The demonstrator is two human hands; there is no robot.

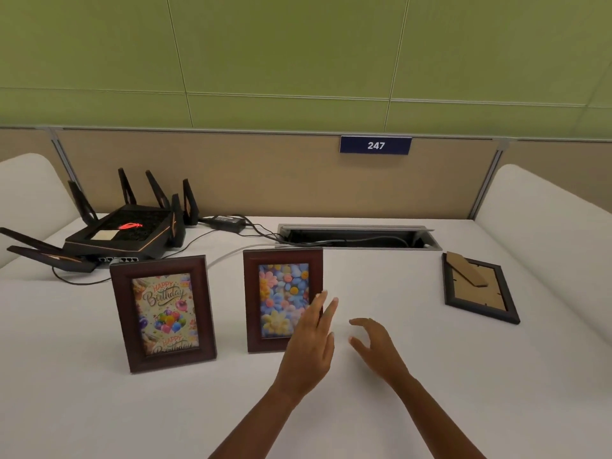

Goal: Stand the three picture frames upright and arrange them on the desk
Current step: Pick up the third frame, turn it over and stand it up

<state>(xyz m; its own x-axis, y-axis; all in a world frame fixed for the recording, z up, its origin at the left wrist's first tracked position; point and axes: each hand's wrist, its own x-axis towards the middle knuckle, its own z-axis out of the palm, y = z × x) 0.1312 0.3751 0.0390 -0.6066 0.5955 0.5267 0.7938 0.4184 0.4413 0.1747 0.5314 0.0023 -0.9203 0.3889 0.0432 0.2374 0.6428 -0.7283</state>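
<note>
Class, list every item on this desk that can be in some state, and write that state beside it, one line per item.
Birthday frame: upright, facing the camera.
Flower frame: upright, facing the camera.
Black frame: lying face down, stand folded.
Router: red light on.
Cable hatch: lid open.
Left hand: open, empty, in front of flower frame.
Right hand: open, empty.
</note>
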